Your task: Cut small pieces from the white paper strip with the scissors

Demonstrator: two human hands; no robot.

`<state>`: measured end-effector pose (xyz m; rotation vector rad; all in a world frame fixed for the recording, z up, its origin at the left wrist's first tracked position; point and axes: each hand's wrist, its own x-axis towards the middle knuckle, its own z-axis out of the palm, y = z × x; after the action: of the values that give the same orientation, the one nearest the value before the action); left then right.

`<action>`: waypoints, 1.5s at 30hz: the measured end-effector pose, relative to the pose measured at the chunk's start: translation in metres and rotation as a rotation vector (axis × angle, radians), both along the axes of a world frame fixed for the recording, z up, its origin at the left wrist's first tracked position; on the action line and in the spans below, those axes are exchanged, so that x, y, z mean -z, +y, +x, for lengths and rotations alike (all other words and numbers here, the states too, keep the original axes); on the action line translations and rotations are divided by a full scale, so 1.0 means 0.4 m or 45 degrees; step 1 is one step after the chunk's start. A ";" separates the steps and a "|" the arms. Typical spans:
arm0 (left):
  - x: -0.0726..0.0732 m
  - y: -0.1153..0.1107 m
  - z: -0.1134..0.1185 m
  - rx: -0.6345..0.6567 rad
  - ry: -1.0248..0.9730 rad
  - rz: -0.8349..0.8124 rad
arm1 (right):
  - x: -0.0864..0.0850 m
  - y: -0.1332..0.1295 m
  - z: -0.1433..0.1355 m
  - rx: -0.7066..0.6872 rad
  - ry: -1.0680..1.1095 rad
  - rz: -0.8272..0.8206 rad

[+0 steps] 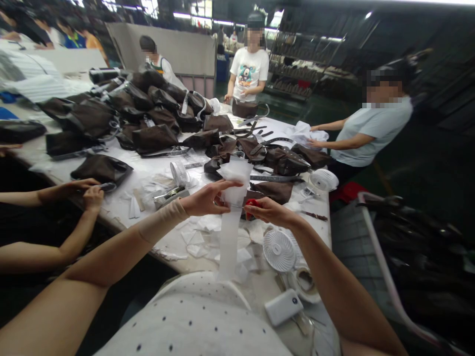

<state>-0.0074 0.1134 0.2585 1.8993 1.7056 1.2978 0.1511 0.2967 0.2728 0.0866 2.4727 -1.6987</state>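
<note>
My left hand (pixel 208 199) is closed on a stack of translucent white sheets (pixel 234 170), held up above the table's near part. From the stack a long translucent strip (pixel 229 242) hangs down toward my lap. In my right hand (pixel 272 210) are scissors with red handles (pixel 251 203). Their thin blades reach across the strip just below my left fingers; whether they touch it I cannot tell. Loose white paper pieces (pixel 200 238) lie on the table underneath. Just behind my hands is a dark brown bag (pixel 272 192).
Dark brown bags (pixel 156 138) are heaped across the white table (pixel 115 148). Small white fans (pixel 279 249), a tape roll (pixel 306 283) and a white power bank (pixel 284 306) lie nearby. A co-worker's hands (pixel 92 193) work at left; other people stand beyond. A large bin (pixel 374 247) stands right.
</note>
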 end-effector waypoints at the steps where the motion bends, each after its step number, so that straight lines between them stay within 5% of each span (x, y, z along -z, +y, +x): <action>1: -0.002 0.000 0.001 0.001 0.004 -0.007 | 0.001 0.001 0.000 0.003 0.000 0.005; 24: -0.013 -0.001 0.018 0.016 -0.076 -0.105 | 0.005 -0.001 -0.011 -0.032 0.008 0.109; 28: -0.002 -0.007 0.009 -0.039 -0.142 -0.073 | 0.005 -0.001 0.015 0.112 0.090 0.041; 32: -0.001 -0.008 0.008 -0.061 -0.211 -0.056 | 0.055 -0.044 0.017 0.386 0.240 -0.070; 36: -0.010 -0.008 0.012 -0.030 -0.202 -0.054 | 0.093 -0.084 0.004 0.423 0.399 -0.169; 45: 0.014 -0.003 0.022 -0.153 0.093 0.071 | -0.014 -0.027 -0.051 0.681 0.791 -0.085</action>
<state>0.0013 0.1123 0.2530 1.9240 1.8643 1.3477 0.1307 0.2861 0.2784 0.2711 3.0246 -2.3073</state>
